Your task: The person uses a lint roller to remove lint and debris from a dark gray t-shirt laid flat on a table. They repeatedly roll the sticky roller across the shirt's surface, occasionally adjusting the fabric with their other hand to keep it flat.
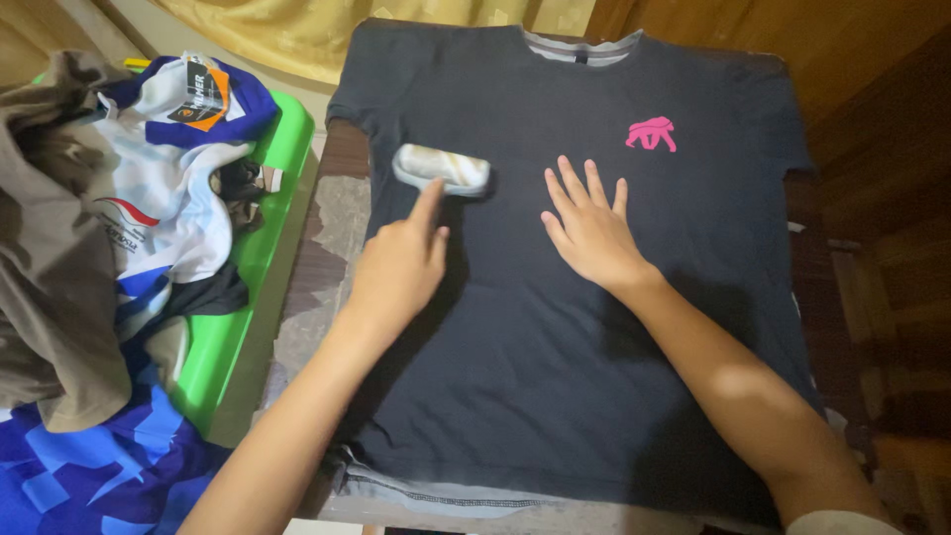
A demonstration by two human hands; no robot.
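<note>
My left hand (396, 266) clamps a light lint roller (443, 168) at ten o'clock of my flat, spread-fingered right hand (589, 230), pinning the soft, limp shirt (555, 376).

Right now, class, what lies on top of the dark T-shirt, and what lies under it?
On the dark T-shirt lie a lint roller, held by the left hand, and the flat right hand. Under it, only a patterned table edge shows; the rest is covered.
</note>
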